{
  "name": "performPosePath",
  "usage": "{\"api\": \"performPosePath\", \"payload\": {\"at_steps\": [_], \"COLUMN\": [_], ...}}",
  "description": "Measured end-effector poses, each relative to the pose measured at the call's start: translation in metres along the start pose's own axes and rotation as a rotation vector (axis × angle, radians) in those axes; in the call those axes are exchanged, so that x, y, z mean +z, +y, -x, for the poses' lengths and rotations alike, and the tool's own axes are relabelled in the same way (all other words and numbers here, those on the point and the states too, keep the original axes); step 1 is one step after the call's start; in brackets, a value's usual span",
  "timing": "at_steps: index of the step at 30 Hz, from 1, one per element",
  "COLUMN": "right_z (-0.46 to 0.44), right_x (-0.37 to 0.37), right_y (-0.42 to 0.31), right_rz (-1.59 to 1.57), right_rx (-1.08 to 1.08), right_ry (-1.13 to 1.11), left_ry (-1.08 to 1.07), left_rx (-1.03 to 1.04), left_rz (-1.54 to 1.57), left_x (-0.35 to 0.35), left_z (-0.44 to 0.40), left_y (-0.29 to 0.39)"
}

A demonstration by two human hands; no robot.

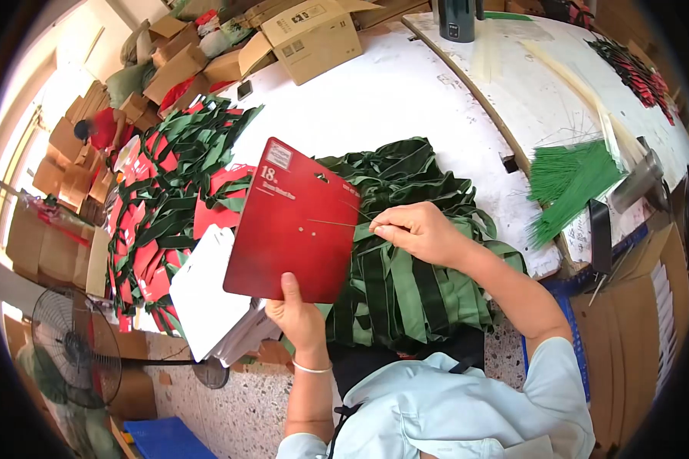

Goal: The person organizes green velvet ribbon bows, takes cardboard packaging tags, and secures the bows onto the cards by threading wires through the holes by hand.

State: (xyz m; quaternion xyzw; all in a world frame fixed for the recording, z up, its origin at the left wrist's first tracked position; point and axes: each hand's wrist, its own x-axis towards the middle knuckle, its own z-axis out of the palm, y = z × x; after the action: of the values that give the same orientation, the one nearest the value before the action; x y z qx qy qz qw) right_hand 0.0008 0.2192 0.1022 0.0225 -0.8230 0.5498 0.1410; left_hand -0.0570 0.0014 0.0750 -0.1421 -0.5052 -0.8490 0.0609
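My left hand (297,321) grips the lower edge of a red card (291,229), its thumb on the printed face. The card is tilted and has a slot near its top and small holes in the middle. To the right of those holes, my right hand (406,231) pinches a thin wire (333,222) that reaches across the card. Behind and right of the card lies a heap of green velvet ribbons (417,291). A stack of white cards (203,287) sits beneath the red card on the left.
Red cards with green ribbons (168,176) are heaped at the left. Green wires (578,180) lie at the right, near a dark phone-like object (600,237). An open carton (314,42) stands at the back. Another person (106,128) is far left; a fan (76,346) stands lower left.
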Motion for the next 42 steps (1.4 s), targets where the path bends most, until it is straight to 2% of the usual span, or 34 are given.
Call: {"api": "performPosePath", "payload": {"at_steps": [3, 7, 9, 25, 31, 33, 35, 36, 37, 38, 39, 40, 41, 42], "right_z": [-0.005, -0.006, -0.006, -0.001, -0.002, -0.002, 0.0, 0.002, 0.005, 0.01, 0.02, 0.032, 0.036, 0.044], "right_x": [0.01, 0.013, 0.014, 0.016, 0.018, 0.016, 0.014, 0.007, -0.002, -0.009, -0.018, -0.028, -0.035, -0.047], "right_y": [0.008, 0.013, 0.013, 0.009, 0.008, 0.007, 0.009, 0.006, 0.004, 0.012, 0.015, 0.01, 0.018, 0.017], "right_rz": [0.136, 0.302, 0.301, 0.311, 0.431, 0.45, 0.328, 0.255, 0.182, 0.162, 0.024, -0.182, -0.201, -0.328], "right_rx": [-0.106, -0.238, -0.232, -0.28, -0.336, -0.288, -0.315, -0.264, -0.211, -0.206, -0.162, 0.059, 0.135, 0.123], "right_ry": [0.006, 0.005, 0.0, 0.034, 0.067, 0.044, 0.118, 0.063, 0.008, 0.043, 0.13, 0.229, 0.477, 0.656], "left_ry": [0.038, 0.05, 0.0, 0.011, -0.098, -0.164, -0.264, -0.387, -0.521, -0.645, -0.714, -0.766, -0.824, -0.902], "left_rx": [0.018, 0.045, 0.048, 0.022, 0.237, 0.292, 0.228, 0.415, 0.513, 0.604, 0.666, 0.678, 0.649, 0.641], "left_rz": [0.087, 0.047, 0.029, 0.044, -0.265, -0.34, -0.568, -0.687, -0.763, -0.813, -0.876, -0.86, -0.865, -0.885], "left_x": [-0.006, -0.01, -0.014, -0.001, 0.003, 0.009, 0.015, 0.022, 0.028, 0.033, 0.041, 0.042, 0.046, 0.046], "left_z": [-0.006, -0.004, -0.003, 0.005, 0.011, 0.012, 0.017, 0.015, 0.012, 0.012, 0.016, 0.02, 0.024, 0.026], "left_y": [0.012, 0.017, 0.016, 0.009, -0.002, 0.002, 0.012, 0.014, 0.016, 0.017, 0.019, 0.014, 0.011, 0.006]}}
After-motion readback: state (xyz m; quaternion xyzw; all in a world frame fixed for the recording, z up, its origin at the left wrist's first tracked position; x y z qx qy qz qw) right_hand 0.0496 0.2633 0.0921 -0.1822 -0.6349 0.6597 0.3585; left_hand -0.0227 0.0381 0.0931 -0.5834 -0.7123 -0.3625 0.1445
